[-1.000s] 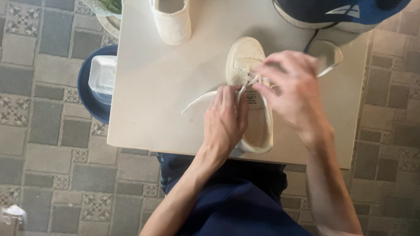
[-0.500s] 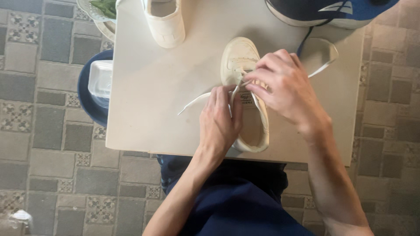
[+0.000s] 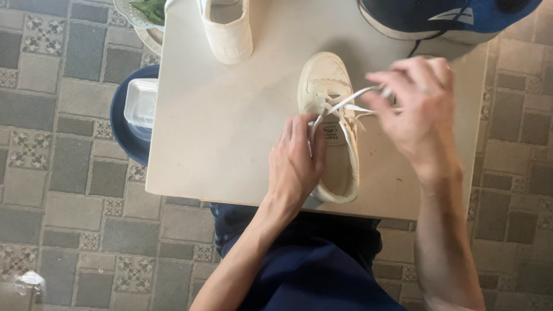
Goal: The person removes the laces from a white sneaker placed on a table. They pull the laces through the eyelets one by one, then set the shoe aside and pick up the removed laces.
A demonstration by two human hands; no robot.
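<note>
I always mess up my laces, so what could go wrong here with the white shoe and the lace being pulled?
The right hand pulls the white lace sideways, away from the cream shoe. Only the left hand steadies the shoe, so a hard tug might slide or tip it. The shoe's heel sits near the edge of the table, so it could slip off. The lace might also pull uneven, leaving one end too short.
</note>
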